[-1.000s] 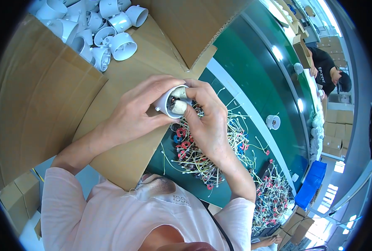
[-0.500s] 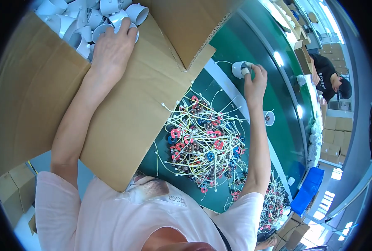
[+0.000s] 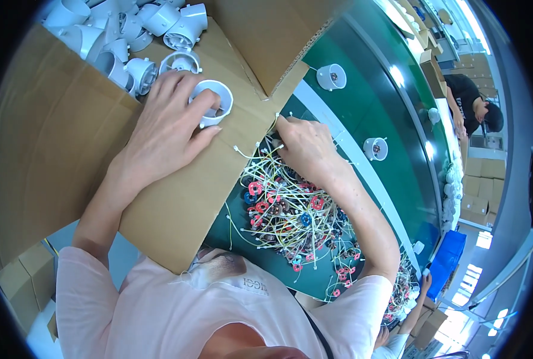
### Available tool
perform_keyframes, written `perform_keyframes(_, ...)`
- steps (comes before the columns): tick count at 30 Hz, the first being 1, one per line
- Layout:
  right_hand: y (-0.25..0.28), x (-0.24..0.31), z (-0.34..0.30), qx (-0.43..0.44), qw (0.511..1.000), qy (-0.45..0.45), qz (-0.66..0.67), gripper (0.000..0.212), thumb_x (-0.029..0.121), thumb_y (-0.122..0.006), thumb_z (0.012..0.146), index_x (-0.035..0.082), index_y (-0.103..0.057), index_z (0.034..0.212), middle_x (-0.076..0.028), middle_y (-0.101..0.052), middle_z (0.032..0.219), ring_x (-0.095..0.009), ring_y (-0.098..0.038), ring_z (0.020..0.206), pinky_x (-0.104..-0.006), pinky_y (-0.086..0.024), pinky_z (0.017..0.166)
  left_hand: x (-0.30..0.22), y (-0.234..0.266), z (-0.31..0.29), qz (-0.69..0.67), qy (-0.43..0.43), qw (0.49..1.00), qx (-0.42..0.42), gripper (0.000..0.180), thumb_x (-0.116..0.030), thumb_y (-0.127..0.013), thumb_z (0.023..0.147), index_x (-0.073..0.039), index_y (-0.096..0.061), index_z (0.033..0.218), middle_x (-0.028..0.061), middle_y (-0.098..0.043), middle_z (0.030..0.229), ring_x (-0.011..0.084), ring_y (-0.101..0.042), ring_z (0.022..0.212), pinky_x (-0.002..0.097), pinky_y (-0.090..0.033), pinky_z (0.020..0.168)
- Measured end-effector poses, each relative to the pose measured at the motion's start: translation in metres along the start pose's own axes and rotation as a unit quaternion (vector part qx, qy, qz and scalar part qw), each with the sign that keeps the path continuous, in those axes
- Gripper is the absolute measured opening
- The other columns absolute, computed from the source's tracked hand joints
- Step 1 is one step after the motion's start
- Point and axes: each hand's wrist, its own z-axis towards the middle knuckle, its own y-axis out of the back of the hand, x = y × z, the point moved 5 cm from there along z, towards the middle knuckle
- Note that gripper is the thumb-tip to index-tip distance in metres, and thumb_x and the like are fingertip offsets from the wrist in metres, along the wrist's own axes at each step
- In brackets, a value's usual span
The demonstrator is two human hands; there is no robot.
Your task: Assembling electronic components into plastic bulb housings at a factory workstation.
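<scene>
At far left, an open cardboard box (image 3: pixel 51 131) holds a jumbled heap of white plastic housings (image 3: pixel 185 27). Over its flap, the left hand (image 3: pixel 164 128) grips a white cup-shaped housing (image 3: pixel 224 96), index finger inside the rim, thumb below. Next, the right hand (image 3: pixel 309 146), fingers curled narrow, reaches the upper edge of a tangled pile of wired coil parts (image 3: pixel 299 209); whether it holds one, I cannot tell. On the green conveyor (image 3: pixel 371 78), two white cups (image 3: pixel 331 78) stand apart, each containing a dark part. Farther right is a blue bin (image 3: pixel 447 263).
</scene>
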Motion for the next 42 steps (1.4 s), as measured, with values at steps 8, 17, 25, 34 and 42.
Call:
perform_keyframes(8,0.022,-0.017,-0.077,-0.184,0.941,0.003,0.283,0.023,-0.001,-0.052,0.079,-0.001,-0.056,0.102,-0.011,-0.06,0.086,-0.018,-0.058,0.07,-0.0275,-0.045,0.06,-0.011,0.002,-0.01,-0.165,0.05,0.985,-0.008,0.045,-0.003,-0.066,0.069,-0.007,-0.047,0.11,0.0122,-0.05,0.111,0.0318,-0.05,0.099,0.0402,-0.041,0.083)
perform_keyframes(17,0.023,-0.034,-0.153,-0.299,0.775,-0.011,0.556,0.017,0.004,-0.054,0.085,-0.004,-0.056,0.1,-0.011,-0.06,0.09,-0.015,-0.06,0.065,-0.0216,-0.048,0.053,-0.034,-0.017,-0.02,-0.308,0.094,0.947,-0.007,0.053,0.0,-0.063,0.07,-0.007,-0.042,0.119,0.0129,-0.05,0.114,0.0314,-0.053,0.102,0.0367,-0.045,0.082)
perform_keyframes(25,0.031,-0.011,-0.134,-0.31,0.832,0.052,0.457,0.021,0.008,-0.055,0.085,-0.004,-0.053,0.103,-0.016,-0.058,0.093,-0.017,-0.061,0.069,-0.0248,-0.051,0.052,-0.009,-0.018,-0.011,-0.417,0.119,0.901,0.015,0.056,0.001,-0.064,0.07,-0.007,-0.042,0.121,0.0102,-0.05,0.115,0.0213,-0.054,0.107,0.031,-0.043,0.088)
perform_keyframes(34,0.057,-0.006,-0.15,-0.414,0.819,0.085,0.389,0.03,0.009,-0.056,0.085,-0.003,-0.048,0.111,-0.021,-0.054,0.097,-0.019,-0.059,0.066,-0.0256,-0.051,0.052,0.0,-0.02,-0.014,-0.459,0.123,0.879,0.038,0.057,0.002,-0.063,0.07,-0.006,-0.042,0.122,0.008,-0.05,0.112,0.0161,-0.052,0.107,0.0286,-0.041,0.091)
perform_keyframes(42,0.052,-0.008,-0.122,-0.363,0.643,0.077,0.67,0.031,0.01,-0.059,0.082,-0.003,-0.047,0.107,-0.022,-0.055,0.096,-0.026,-0.064,0.072,-0.0318,-0.056,0.052,-0.004,-0.026,-0.015,-0.533,0.134,0.834,0.06,0.061,0.005,-0.057,0.067,-0.007,-0.04,0.125,0.0071,-0.049,0.115,0.0153,-0.05,0.109,0.0293,-0.04,0.093)
